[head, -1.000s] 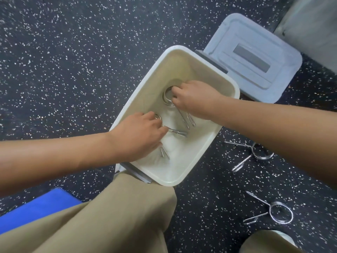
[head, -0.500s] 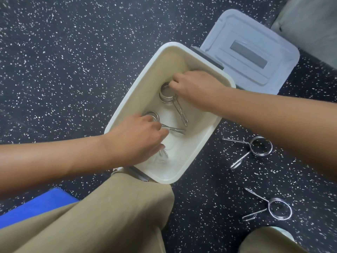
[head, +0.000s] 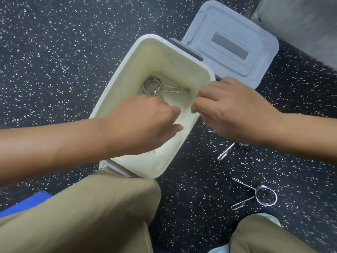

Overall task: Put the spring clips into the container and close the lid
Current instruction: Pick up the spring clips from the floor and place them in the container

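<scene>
We see spring clips lying stacked at the far end of the cream container, where the right hand was touching them half a second ago. That right hand has since lifted out and now sits over the container's right rim, fingers curled loosely together, holding nothing we can make out. Our left hand has also risen above the container floor; its fingers are bent downward, and whether they grip anything we cannot tell. Two more clips lie on the speckled floor: one partly hidden under the right hand, another nearer the knee. The lid lies off, beyond the container.
</scene>
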A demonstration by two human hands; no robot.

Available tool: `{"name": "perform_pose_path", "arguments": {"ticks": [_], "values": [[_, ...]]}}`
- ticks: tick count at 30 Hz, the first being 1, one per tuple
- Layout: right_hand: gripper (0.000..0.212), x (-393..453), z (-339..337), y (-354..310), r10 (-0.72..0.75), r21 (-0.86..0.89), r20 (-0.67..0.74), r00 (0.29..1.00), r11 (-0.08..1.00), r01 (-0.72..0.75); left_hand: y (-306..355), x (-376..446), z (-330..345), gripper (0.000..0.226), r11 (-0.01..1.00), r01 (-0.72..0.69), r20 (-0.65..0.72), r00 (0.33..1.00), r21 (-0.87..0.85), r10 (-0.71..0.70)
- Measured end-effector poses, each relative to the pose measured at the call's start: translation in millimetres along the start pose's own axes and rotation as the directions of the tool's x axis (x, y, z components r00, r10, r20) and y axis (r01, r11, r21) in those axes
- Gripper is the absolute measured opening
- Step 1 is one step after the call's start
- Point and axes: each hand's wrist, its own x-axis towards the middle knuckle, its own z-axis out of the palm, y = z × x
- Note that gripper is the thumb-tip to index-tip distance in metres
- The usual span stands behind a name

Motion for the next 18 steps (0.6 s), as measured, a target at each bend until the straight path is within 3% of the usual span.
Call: {"name": "perform_pose_path", "arguments": {"ticks": [7, 10, 14, 18], "values": [[0.007, -50, -12, -3, 0.054, 0.038, 0.099, 0.994, 0.998, -0.058, 42, 34, -9, 0.038, 0.995, -0.083, -0.047, 0.996, -0.045, 0.081], [0.005, -75, -18, -1, 0.160, 0.110, 0.126, 0.979, 0.979, -0.174, 61, 54, -8, 0.031, 0.986, -0.125, -0.032, 0.992, -0.111, 0.122], [0.012, -115, -23, -5, 0.402, 0.303, 0.207, 0.892, 0.840, -0.449, 84, 80, 1, 0.029, 0.975, -0.171, 0.034, 0.984, -0.143, 0.177], [0.012, -154, -13, -12, 0.577, 0.335, 0.266, 0.772, 0.695, -0.636, 102, 99, 19, 0.029, 0.971, -0.139, 0.103, 0.981, -0.196, 0.161]]}}
